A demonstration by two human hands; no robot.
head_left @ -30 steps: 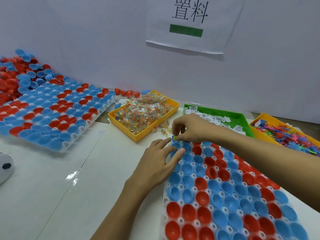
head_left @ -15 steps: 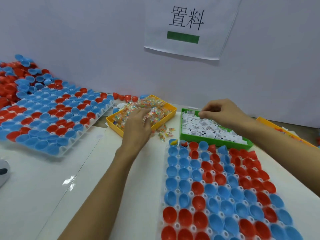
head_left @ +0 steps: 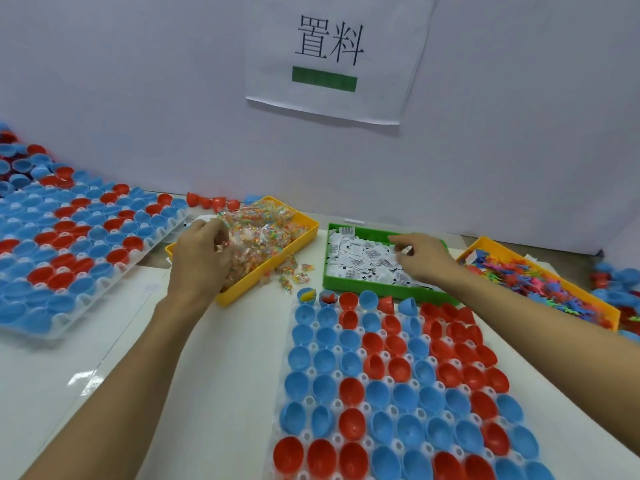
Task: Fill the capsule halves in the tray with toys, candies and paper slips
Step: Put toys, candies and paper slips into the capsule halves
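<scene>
Head view, left grip (head_left: 202, 252) clutching candies (head_left: 263, 230), right grip (head_left: 420, 256) pinching paper slip (head_left: 406, 250), capsule tray (head_left: 381, 393) nearest.

Both hands left capsule tray: left hand (head_left: 202, 252) into candies (head_left: 263, 228), right hand (head_left: 420, 258) pinching paper slip (head_left: 405, 250).

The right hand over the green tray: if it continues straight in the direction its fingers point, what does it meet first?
The right hand points left across the green tray. It would probably meet more of the paper slips first, then the tray's left wall; height above the slips is unclear.
</scene>
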